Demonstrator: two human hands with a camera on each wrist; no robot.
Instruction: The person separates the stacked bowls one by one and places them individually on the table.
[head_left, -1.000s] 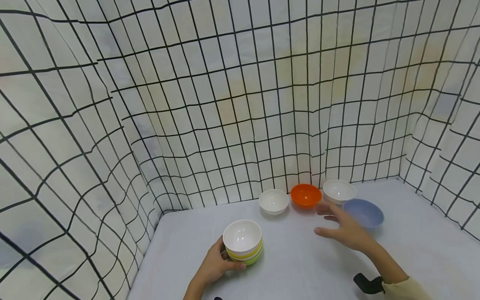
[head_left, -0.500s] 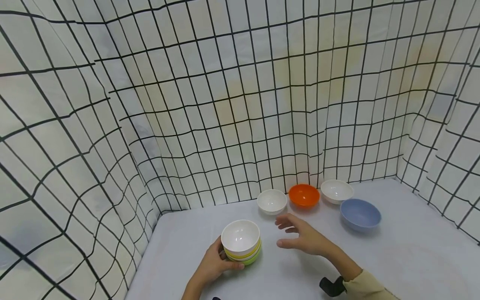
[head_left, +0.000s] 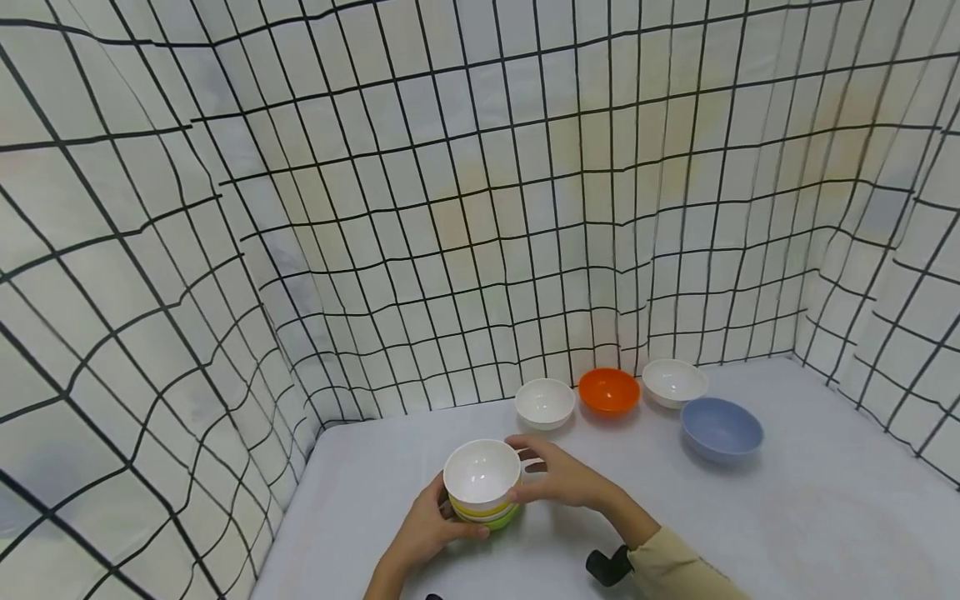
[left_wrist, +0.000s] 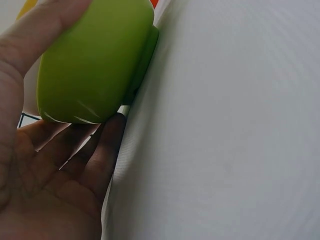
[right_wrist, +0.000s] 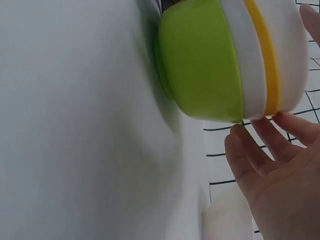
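A stack of nested bowls (head_left: 482, 473) stands at the front middle of the table: green (right_wrist: 200, 65) lowest, then white (right_wrist: 245, 55), yellow (right_wrist: 266, 55) and white on top. Gripping its left side low down is my left hand (head_left: 426, 533), thumb across the front of the green bowl and fingers behind, as the left wrist view shows. On the opposite side my right hand (head_left: 562, 477) has its spread fingertips right at the sides of the upper bowls. Its thumb (right_wrist: 311, 22) is near the top white bowl in the right wrist view.
Along the back stand a white bowl (head_left: 545, 405), an orange bowl (head_left: 609, 392) and another white bowl (head_left: 674, 383). A wider blue bowl (head_left: 722, 430) sits to their right. White cloth walls (head_left: 480, 208) with a black grid surround the white table (head_left: 360, 467).
My right hand has moved left from near the blue bowl to the right side of the stack. The left hand keeps its grip, and the stack stays in place.
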